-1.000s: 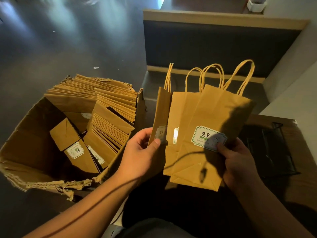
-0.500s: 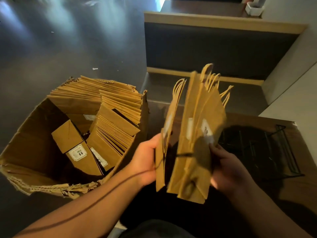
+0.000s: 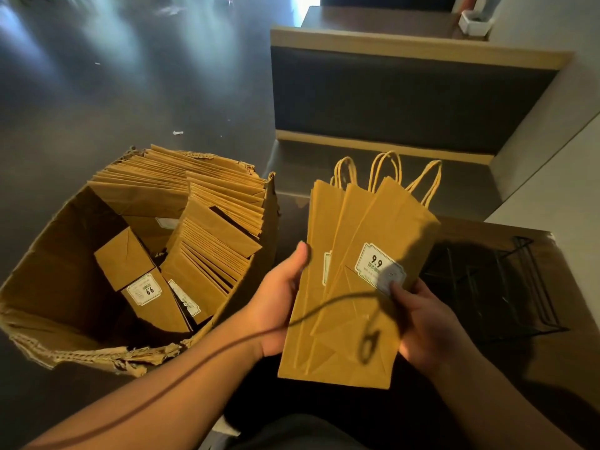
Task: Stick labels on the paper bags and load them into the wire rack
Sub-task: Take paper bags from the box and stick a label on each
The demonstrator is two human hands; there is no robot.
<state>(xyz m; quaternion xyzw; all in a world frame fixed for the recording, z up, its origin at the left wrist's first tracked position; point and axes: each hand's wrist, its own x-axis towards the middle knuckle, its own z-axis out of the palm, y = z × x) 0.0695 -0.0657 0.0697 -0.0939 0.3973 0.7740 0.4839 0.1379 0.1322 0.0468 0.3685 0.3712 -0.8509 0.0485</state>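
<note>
Bags (image 3: 354, 254) fanned upright between both hands. Left hand (image 3: 279, 306) grips their left edge; right hand (image 3: 422, 323) pinches the right edge, thumb on label (image 3: 378, 267). Rack (image 3: 496, 287) right.

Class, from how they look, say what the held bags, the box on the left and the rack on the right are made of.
Bags: matte brown kraft paper, by the sharp folds, with twisted, likely paper, handles. Box: corrugated cardboard; its torn rim shows fluting. Rack: thin black wire, probably coated metal, though shadow hides the finish.
</note>
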